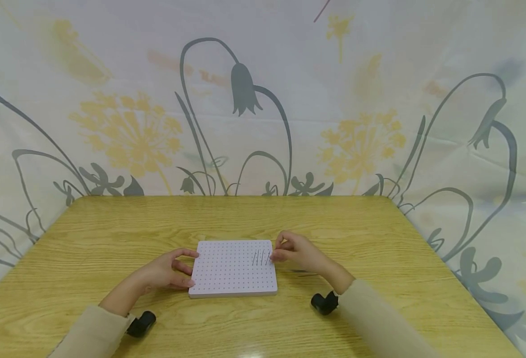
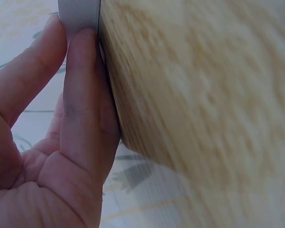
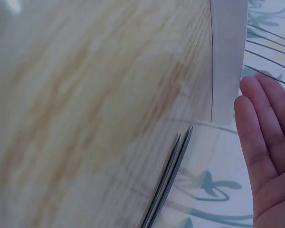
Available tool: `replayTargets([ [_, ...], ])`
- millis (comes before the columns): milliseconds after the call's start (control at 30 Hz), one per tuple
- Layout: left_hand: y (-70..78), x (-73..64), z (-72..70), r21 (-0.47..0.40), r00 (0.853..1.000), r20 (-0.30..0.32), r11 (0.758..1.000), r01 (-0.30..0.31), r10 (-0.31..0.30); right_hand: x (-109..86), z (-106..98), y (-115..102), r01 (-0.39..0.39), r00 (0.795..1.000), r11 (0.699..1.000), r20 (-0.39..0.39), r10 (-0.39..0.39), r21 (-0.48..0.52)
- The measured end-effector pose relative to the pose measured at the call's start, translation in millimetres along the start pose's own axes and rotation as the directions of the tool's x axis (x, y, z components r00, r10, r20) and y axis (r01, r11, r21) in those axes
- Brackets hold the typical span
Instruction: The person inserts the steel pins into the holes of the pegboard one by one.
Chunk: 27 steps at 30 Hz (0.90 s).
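Observation:
A white pegboard (image 1: 227, 268) with rows of small holes lies flat on the table. My left hand (image 1: 166, 271) holds its left edge, thumb and index fingertip at the rim; the left wrist view shows a finger against the board's side (image 2: 78, 16). Several thin metal needles (image 1: 258, 257) stand in a row near the board's right side. At the rightmost needle (image 3: 270, 77), my right hand (image 1: 300, 252) pinches with thumb and index finger, tips partly hidden. In the right wrist view the other fingers (image 3: 259, 137) extend beside the board.
Two loose pointed metal needles (image 3: 168, 175) lie side by side on the wooden table (image 1: 227, 328), right of the board and below my right hand. Black wrist cameras (image 1: 142, 324) hang under both sleeves. A flower-print cloth (image 1: 263, 124) rises behind the table.

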<state>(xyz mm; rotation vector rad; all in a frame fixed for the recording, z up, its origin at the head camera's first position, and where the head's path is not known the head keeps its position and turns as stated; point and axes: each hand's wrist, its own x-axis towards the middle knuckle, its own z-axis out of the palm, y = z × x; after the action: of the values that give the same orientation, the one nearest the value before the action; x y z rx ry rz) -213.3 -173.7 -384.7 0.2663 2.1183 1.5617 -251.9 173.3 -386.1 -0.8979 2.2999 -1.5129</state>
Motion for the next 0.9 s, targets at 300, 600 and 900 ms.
replayTargets([
  [300, -0.3, 0.3, -0.4, -0.015, 1.0, 0.004, 1.0, 0.008, -0.008, 3.6, 5.0, 0.8, 0.015, 0.999, 0.992, -0.028, -0.018, -0.123],
  [600, 1.1, -0.4, 0.3, 0.006, 1.0, -0.013, 1.0, 0.015, -0.014, 5.7, 6.7, -0.7, 0.0, 1.0, 0.968, -0.026, -0.007, -0.251],
  [900, 0.3, 0.6, 0.3, 0.008, 1.0, -0.01, 1.0, 0.006, -0.005, 2.4, 3.5, -0.7, 0.006, 1.0, 0.972, 0.003, -0.005, -0.236],
])
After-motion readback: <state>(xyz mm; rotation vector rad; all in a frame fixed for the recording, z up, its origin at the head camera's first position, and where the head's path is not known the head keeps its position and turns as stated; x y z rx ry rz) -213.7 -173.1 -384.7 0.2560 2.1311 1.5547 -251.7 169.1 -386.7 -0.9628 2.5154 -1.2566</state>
